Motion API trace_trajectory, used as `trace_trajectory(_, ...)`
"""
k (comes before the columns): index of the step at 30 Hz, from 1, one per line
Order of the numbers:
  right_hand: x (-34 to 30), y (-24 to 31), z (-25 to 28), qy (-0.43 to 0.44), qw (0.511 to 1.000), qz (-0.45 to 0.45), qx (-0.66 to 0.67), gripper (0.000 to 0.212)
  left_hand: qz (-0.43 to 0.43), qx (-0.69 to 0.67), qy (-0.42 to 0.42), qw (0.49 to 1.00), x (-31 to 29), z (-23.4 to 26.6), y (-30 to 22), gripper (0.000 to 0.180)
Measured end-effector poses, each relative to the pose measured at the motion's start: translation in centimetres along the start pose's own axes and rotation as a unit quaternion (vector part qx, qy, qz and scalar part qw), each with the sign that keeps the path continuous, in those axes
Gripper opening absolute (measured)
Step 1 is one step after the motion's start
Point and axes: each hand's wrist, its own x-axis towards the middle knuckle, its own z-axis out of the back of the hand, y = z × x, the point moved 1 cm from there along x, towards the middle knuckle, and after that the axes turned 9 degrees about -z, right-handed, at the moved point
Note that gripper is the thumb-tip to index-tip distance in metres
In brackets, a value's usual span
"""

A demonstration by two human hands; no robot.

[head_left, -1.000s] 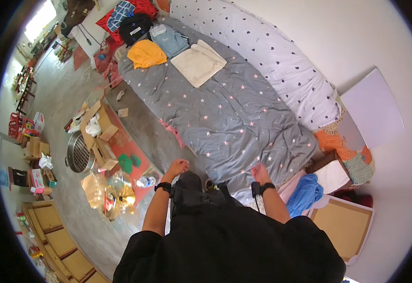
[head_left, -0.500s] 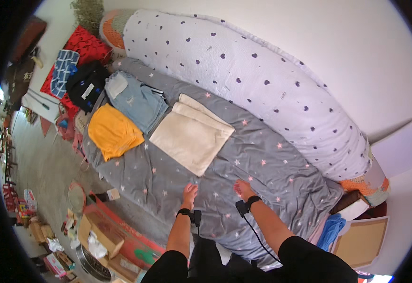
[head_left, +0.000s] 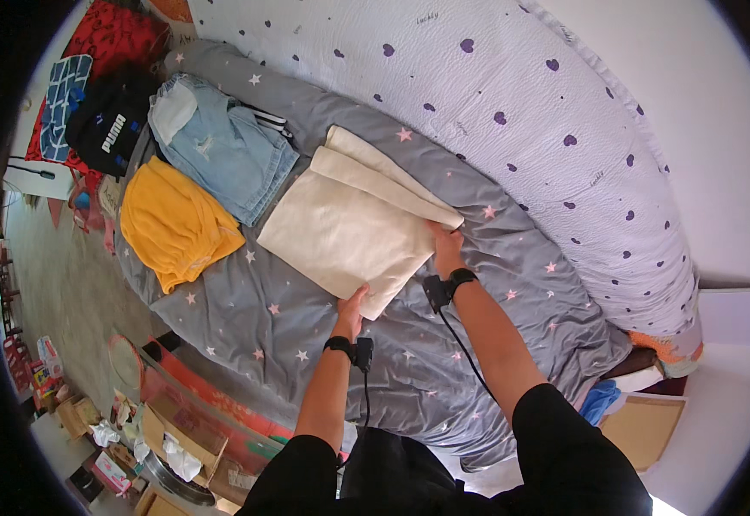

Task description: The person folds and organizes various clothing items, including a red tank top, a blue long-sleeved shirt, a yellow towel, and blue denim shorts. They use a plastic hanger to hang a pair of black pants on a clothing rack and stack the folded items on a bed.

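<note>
A cream folded cloth [head_left: 349,225], apparently a garment, lies on a grey star-patterned cover [head_left: 306,331] in front of me. My left hand [head_left: 352,310] grips its near corner, thumb on top and the other fingers partly hidden beneath the edge. At the right-hand corner, my right hand [head_left: 447,247] is closed on the edge, with its fingertips partly out of sight. To the left of the cloth are folded light-blue denim [head_left: 220,150] and a yellow garment [head_left: 177,225].
A long white bolster with dark hearts [head_left: 512,95] runs along the far wall. Beyond the denim sit a black bag [head_left: 104,116] and a red fabric item [head_left: 117,39]. Cardboard boxes [head_left: 177,443] stand on the floor at lower left; a blue cloth [head_left: 598,401] lies at right.
Both hands have reached forward from the bare cover and taken hold of the cream cloth's near and right corners. The whole view has shifted closer to the bed.
</note>
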Motion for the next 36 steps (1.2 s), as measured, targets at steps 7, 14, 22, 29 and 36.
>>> trace_trajectory(7, -6.0, 0.7, 7.2, 0.08, 0.995, -0.047, -0.037, 0.036, -0.088, 0.088, -0.036, 0.992, -8.9, 1.5, -2.8, 0.037)
trace_trajectory(14, -22.9, -12.8, 24.2, 0.054, 0.961, -0.266, 0.043, 0.04, -0.025, 0.361, 0.067, 0.93, -22.9, 8.9, -5.9, 0.033)
trace_trajectory(22, -27.2, -20.4, 36.9, -0.082, 0.96, -0.217, -0.159, 0.041, 0.079, 0.375, -0.037, 0.923, -26.6, 14.1, 1.3, 0.037)
trace_trajectory(29, -22.2, -14.3, 24.5, 0.129, 0.826, 0.019, -0.548, 0.096, -0.038, 0.455, -0.068, 0.887, -27.9, 17.0, 2.5, 0.035)
trace_trajectory(36, -19.4, -14.0, 20.4, 0.054, 0.81, -0.109, -0.573, 0.074, 0.017, 0.369, -0.025, 0.929, -29.0, 15.3, 0.7, 0.039)
